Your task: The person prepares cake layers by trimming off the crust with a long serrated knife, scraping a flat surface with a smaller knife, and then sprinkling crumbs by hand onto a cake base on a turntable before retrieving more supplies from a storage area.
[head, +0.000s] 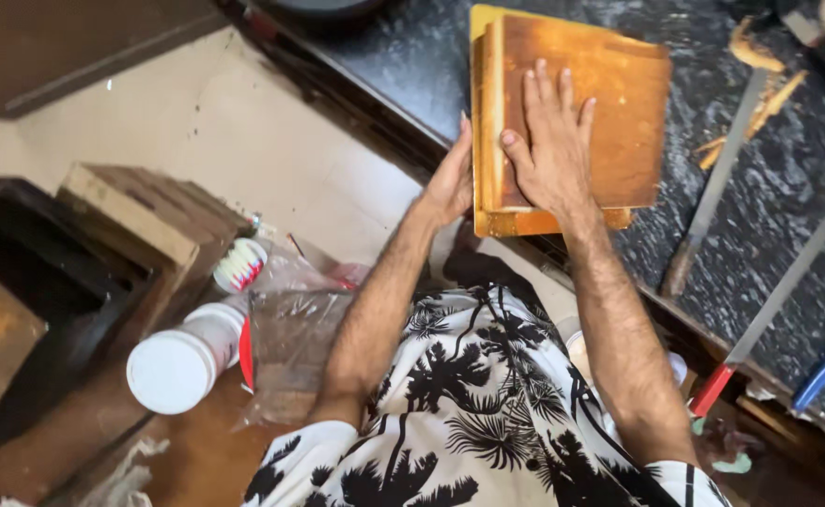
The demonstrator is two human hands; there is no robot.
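Shirt: black-and-white palm-print shirt fills the bottom of the head view, with both bare forearms reaching up and away from it.
Floor clutter: white plastic jar lies on its side at lower left, touching a crumpled clear plastic bag; a brush with white and red bristles sits just beyond the jar.
Wooden box: stacked brown wooden box stands at the left, beside a dark open crate.
Left hand: left hand is pressed against the left edge of the wooden boards, fingers straight and together, steadying the side rather than wrapped around it.
Right hand: right hand lies flat, palm down, on top of the boards, fingers stretched and slightly spread, thumb pointing left; it presses, it does not clasp.
Boards: orange-brown stack lies on the dark speckled countertop, its near end jutting over the counter edge.
Tools: long metal file lies on the counter just right of the boards; a second file with a red handle and a blue-handled tool lie farther right.
Far edge: wood shavings lie beside the first file's tip.
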